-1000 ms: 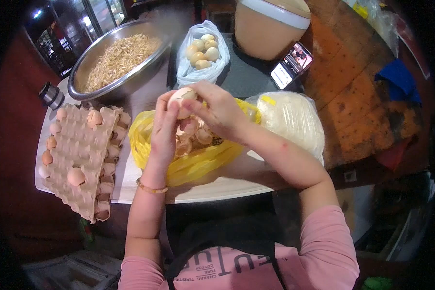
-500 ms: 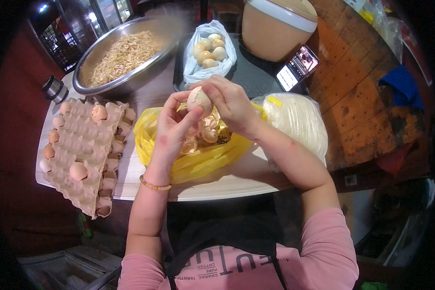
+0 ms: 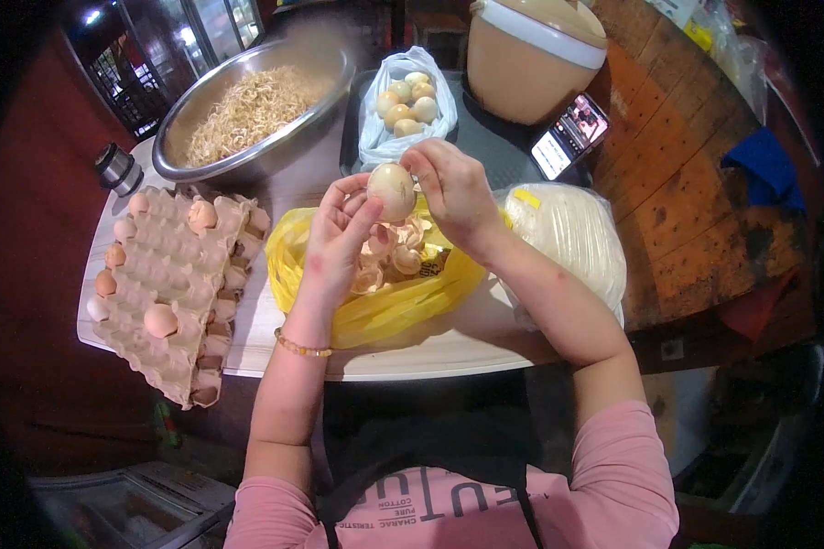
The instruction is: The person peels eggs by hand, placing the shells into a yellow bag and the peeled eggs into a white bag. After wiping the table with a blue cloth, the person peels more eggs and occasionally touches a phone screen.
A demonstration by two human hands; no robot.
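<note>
My left hand [image 3: 337,233] grips an egg [image 3: 392,192] between thumb and fingers, its pale surface marked with fine dark lines. Close against the egg's right side, my right hand [image 3: 453,192] is closed in a pinch; whatever its fingertips hold is too small to make out. Under both hands sits a yellow plastic bag [image 3: 357,316] with broken eggshells [image 3: 403,258] inside. Beyond them, a pale blue plastic bag [image 3: 373,137] holds several peeled-looking, yellow-brown eggs [image 3: 397,115].
At left lies an egg carton [image 3: 169,261] with several eggs. Behind it are a black-topped jar [image 3: 119,169] and a metal bowl [image 3: 169,151] of sprouts. A phone [image 3: 569,137] leans by a beige bucket [image 3: 531,69]; a wrapped white bundle [image 3: 572,247] lies right.
My right hand has drawn slightly off the egg to the right, leaving more of its surface showing. My left hand still holds it. The whole view has shifted a little.
</note>
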